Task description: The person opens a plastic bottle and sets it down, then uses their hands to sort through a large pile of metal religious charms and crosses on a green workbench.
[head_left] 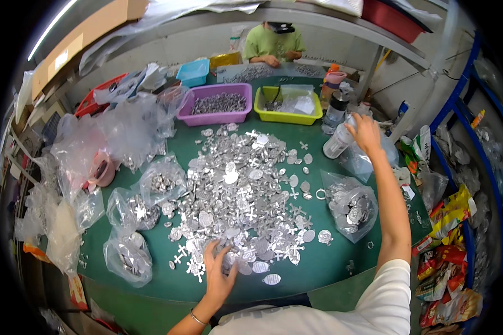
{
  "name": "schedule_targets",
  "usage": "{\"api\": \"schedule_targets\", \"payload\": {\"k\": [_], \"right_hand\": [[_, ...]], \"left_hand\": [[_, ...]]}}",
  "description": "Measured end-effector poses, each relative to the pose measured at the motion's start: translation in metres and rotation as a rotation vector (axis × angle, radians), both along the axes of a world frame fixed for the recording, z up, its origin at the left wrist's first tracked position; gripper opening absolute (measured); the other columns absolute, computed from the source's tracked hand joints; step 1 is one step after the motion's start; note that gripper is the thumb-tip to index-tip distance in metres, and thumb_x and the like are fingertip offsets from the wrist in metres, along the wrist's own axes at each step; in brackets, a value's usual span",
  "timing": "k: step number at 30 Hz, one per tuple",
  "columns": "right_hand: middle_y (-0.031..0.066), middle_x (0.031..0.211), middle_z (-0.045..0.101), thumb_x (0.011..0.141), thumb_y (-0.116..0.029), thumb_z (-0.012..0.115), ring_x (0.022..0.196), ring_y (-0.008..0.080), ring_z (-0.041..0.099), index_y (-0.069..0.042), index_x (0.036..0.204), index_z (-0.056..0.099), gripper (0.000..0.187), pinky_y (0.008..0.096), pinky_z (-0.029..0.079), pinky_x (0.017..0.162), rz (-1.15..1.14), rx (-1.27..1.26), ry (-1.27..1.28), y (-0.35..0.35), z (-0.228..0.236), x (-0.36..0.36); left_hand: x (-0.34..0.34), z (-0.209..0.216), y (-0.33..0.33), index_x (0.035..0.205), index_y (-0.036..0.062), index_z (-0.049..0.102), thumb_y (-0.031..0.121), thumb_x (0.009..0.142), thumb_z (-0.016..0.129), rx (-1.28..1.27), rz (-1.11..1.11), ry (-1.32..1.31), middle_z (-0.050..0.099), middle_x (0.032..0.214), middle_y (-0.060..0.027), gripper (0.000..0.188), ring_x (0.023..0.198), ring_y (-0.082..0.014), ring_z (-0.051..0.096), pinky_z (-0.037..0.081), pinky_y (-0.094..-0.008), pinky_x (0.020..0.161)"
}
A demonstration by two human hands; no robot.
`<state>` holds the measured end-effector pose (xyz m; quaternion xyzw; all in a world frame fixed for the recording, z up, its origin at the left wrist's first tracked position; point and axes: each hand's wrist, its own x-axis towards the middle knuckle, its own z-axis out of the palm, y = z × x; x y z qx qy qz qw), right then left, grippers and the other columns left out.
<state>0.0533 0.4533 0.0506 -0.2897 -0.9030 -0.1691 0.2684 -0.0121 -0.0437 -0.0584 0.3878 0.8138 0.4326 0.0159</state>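
A wide heap of silver medals and small crosses [229,184] covers the middle of the green table. At its near edge rests my left hand [219,273], thumb and fingers apart among the pieces, with a bracelet on the wrist. My right arm reaches to the far right, where my right hand [365,133] is closed around the top of a white-labelled bottle [337,142]. The bottle leans, its upper end toward my palm. Below it on the table, a clear plastic bag [349,209] contains more silver medals.
A purple basket [215,117] of metal pieces and a yellow-green basket [290,116] stand behind the heap. Knotted bags of medals [127,259] lie at left. A dark-lidded bottle [335,110] stands at back right. Across the table sits a person in green [273,44].
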Motion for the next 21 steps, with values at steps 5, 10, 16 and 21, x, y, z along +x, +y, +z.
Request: {"api": "schedule_targets", "payload": {"k": [5,10,16,21], "right_hand": [[0.0146,0.096,0.059,0.081,-0.037,0.058,0.094,0.0303,0.055,-0.009,0.113,0.054,0.043,0.0441,0.042,0.079,-0.089,-0.014,-0.085,0.026,-0.009,-0.015],[0.0143,0.103,0.058,0.083,-0.04,0.055,0.101,0.0299,0.054,-0.014,0.118,0.052,0.044,0.0451,0.04,0.083,-0.145,-0.048,-0.115,0.045,-0.012,-0.032],[0.0135,0.104,0.057,0.082,-0.037,0.057,0.1,0.0308,0.054,-0.015,0.12,0.052,0.043,0.0455,0.041,0.081,-0.078,-0.025,-0.092,0.06,-0.015,-0.04],[0.0155,0.102,0.057,0.081,-0.03,0.059,0.097,0.0341,0.054,-0.016,0.118,0.053,0.04,0.0436,0.044,0.079,0.01,-0.127,-0.047,0.057,-0.013,-0.035]], "left_hand": [[-0.003,-0.008,-0.007,0.11,0.0043,0.052,-0.001,0.069,0.066,-0.02,0.048,-0.035,0.038,0.126,-0.019,0.043,0.123,-0.0411,0.031,0.026,-0.0474,0.101],[-0.003,-0.014,-0.003,0.109,0.0039,0.053,0.0,0.07,0.065,-0.051,0.077,-0.045,0.038,0.125,-0.0192,0.041,0.123,-0.0412,0.03,0.025,-0.0485,0.102],[-0.009,-0.017,0.001,0.107,0.0029,0.055,0.001,0.07,0.066,-0.108,0.073,-0.055,0.039,0.124,-0.0189,0.038,0.122,-0.0414,0.031,0.026,-0.0485,0.101],[-0.008,-0.017,0.005,0.104,0.0043,0.056,-0.002,0.068,0.064,-0.116,0.088,-0.061,0.041,0.124,-0.0172,0.038,0.124,-0.0395,0.03,0.024,-0.0473,0.102]]}}
